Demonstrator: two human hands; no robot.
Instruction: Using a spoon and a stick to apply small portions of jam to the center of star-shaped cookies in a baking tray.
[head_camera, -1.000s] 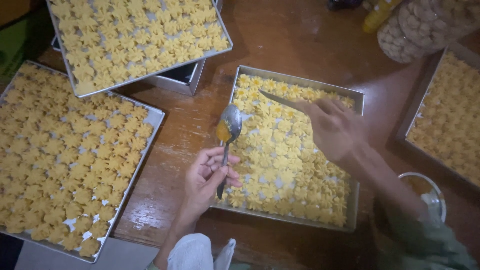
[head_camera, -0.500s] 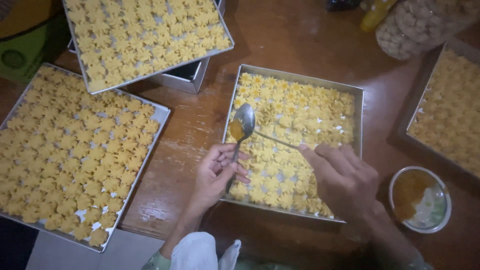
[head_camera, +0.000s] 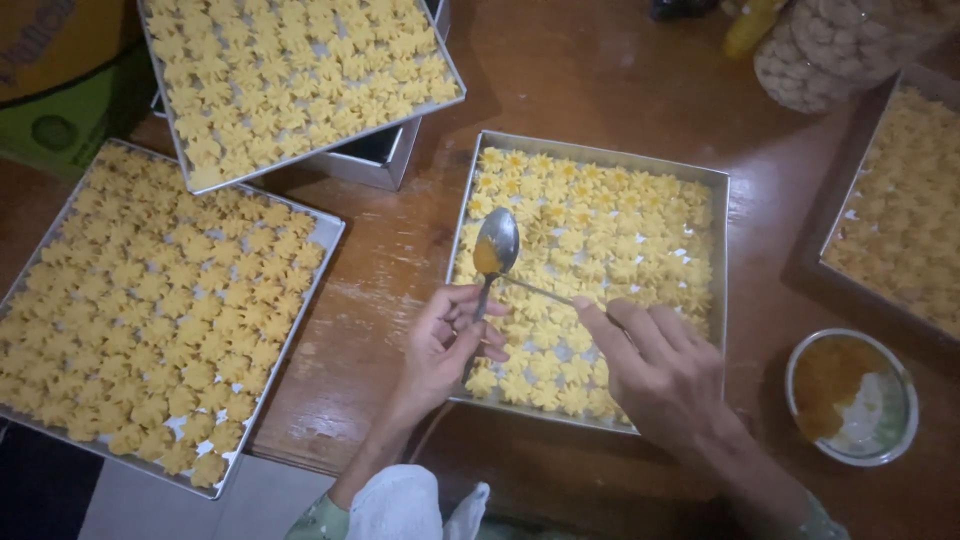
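While our left hand (head_camera: 445, 345) keeps a closed grip on the handle of a silver metal spoon (head_camera: 494, 250) carrying yellow filling in its bowl, our right hand (head_camera: 660, 370) pinches a thin metal stick (head_camera: 535, 290) whose tip reaches the spoon. Both hover over the rectangular metal tray (head_camera: 600, 152) of yellow flower-shaped cookies (head_camera: 600, 230) on the brown wooden worktop (head_camera: 390, 270). A small round metal bowl (head_camera: 850, 397) of orange filling sits just right of the tray.

brown wooden table (head_camera: 640, 80), perhaps dim light
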